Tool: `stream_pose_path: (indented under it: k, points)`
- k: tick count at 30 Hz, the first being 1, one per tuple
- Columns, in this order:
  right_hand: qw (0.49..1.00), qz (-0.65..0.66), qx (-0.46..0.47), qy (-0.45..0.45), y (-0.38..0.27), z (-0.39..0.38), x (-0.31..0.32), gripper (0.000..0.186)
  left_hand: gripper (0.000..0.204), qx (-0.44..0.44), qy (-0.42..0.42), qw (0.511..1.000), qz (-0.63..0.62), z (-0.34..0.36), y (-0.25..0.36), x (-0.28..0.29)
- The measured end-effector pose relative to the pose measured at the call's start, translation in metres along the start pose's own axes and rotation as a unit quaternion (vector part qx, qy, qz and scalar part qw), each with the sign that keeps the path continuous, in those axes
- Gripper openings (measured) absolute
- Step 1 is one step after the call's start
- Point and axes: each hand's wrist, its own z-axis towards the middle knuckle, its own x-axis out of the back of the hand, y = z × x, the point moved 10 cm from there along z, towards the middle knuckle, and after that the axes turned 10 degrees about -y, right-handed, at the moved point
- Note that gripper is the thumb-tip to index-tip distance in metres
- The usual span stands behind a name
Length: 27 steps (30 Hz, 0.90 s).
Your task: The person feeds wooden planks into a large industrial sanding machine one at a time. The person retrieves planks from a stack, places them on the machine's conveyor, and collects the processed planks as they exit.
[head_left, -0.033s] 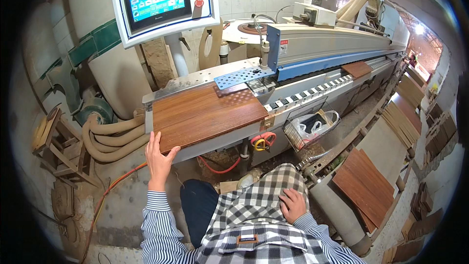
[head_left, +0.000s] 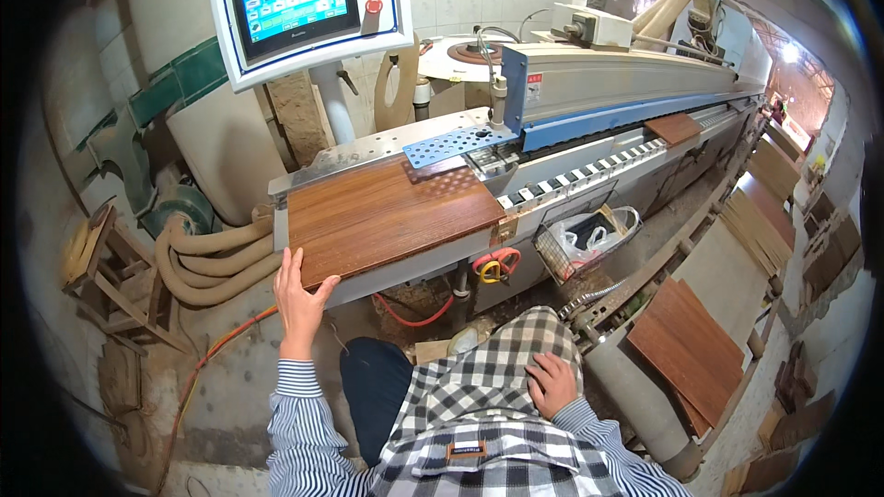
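Observation:
A brown wood-grain board (head_left: 387,212) lies flat on the near end of a long edge-banding machine (head_left: 635,83), its far side under a blue perforated plate (head_left: 456,146). My left hand (head_left: 299,304) touches the board's near left corner, fingers stretched along the left edge and thumb spread out at the front edge. On the checked apron (head_left: 479,387) over my lap rests my right hand (head_left: 552,385), its fingers loosely bent, slightly apart and holding nothing. Farther along the machine's track sits a smaller brown board (head_left: 675,129).
A control screen (head_left: 296,2) with green and red buttons stands above the board. Ribbed hoses (head_left: 216,267) and a wooden stool (head_left: 120,276) are at left. A wire basket (head_left: 589,239) with plastic bags hangs in front; brown panels (head_left: 689,350) lie on rollers at right.
The smaller board on the track has shifted very slightly farther away. Both my hands and the near board stay where they were.

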Motion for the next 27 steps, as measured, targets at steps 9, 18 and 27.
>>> stream_pose_path:
  k: [9, 18, 27]
  points:
    - [0.999, 0.027, -0.024, -0.007, 0.004, 0.0, 0.0, 0.028, 0.079, 0.0, -0.003, 1.0, -0.002, -0.001, 0.002, 0.001]
    - [0.999, 0.031, -0.025, -0.003, 0.004, 0.001, 0.003, 0.029, 0.071, -0.021, -0.03, 0.997, -0.064, -0.004, -0.008, 0.012]
    - [0.998, 0.044, -0.035, -0.027, 0.008, -0.001, -0.003, 0.03, 0.059, 0.013, -0.03, 0.992, -0.124, -0.01, -0.023, 0.019]
